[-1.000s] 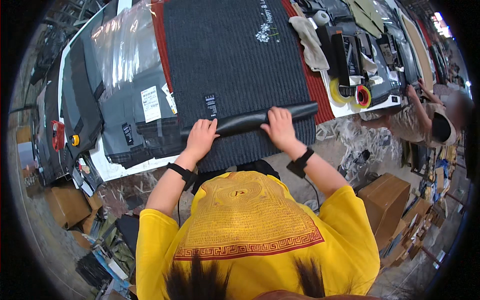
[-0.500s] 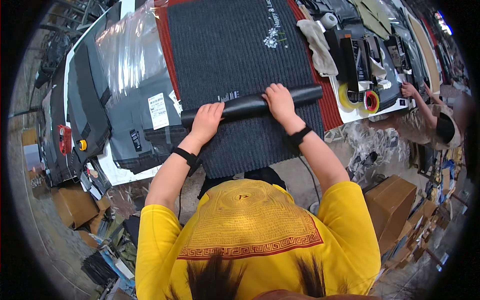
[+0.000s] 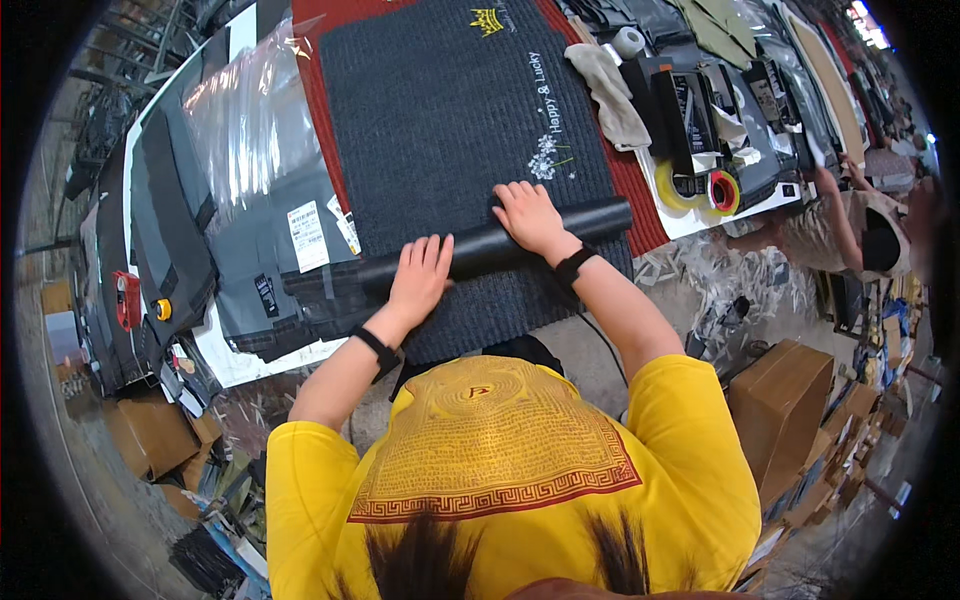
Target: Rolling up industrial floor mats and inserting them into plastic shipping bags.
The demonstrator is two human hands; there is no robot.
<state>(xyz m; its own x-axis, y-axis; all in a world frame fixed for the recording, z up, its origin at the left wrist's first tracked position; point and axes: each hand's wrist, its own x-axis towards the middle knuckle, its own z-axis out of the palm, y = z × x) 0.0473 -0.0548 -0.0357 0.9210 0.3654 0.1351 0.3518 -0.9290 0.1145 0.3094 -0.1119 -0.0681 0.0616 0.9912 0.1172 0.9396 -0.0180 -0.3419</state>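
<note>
A dark grey ribbed mat (image 3: 430, 110) lies on the table, decorated with a yellow crown, white flowers and white lettering. Across its near part runs a black smooth-backed roll (image 3: 482, 250) of matting. My left hand (image 3: 416, 282) rests on the left part of this roll, fingers extended and slightly apart. Further right, my right hand (image 3: 532, 218) lies over the top of the roll, its fingers stretched forward. Both palms press from above, and neither hand is wrapped round it. Ribbed matting also hangs down between the roll and my body.
Red matting (image 3: 640, 210) shows beneath the grey mat. Clear plastic sheeting (image 3: 250, 120) covers dark packages on the left. At right are a grey cloth (image 3: 607, 95), tape rolls (image 3: 722, 192) and black boxes (image 3: 690, 115). A co-worker (image 3: 868, 225) stands far right. A cardboard box (image 3: 780, 410) sits below.
The grey mat has slid toward me, bringing the crown into view. The roll has come nearer, and less matting separates it from the flowers. Both hands have shifted along with it.
</note>
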